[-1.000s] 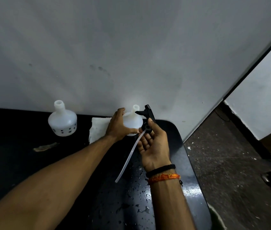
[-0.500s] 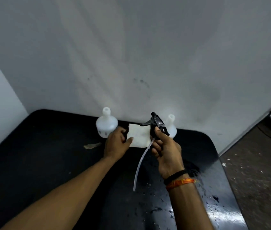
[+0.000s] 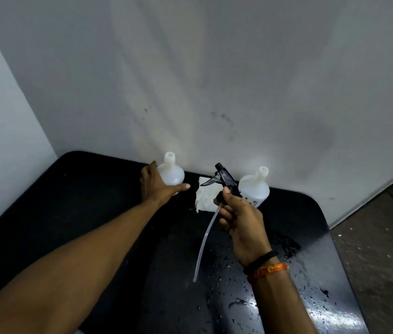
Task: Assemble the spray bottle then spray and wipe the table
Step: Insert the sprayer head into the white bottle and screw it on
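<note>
Two white plastic bottles with no caps stand at the back of the black table (image 3: 89, 203). My left hand (image 3: 159, 189) wraps around the lower part of the left bottle (image 3: 173, 172), fingers behind it and thumb in front. My right hand (image 3: 241, 218) holds the black spray head (image 3: 224, 179) up in the air by its collar, between the two bottles. Its clear dip tube (image 3: 204, 244) hangs down and to the left. The right bottle (image 3: 256, 186) stands free behind my right hand. A crumpled white cloth (image 3: 205, 198) lies on the table between the bottles.
A grey wall rises directly behind the bottles. Water drops and a wet patch (image 3: 284, 244) cover the right and near part of the table. The table's right edge drops to a speckled floor (image 3: 378, 249).
My left hand moved from the cloth leftward and back onto the left bottle. My right hand kept the spray head raised in about the same place. The camera view shifted slightly.
</note>
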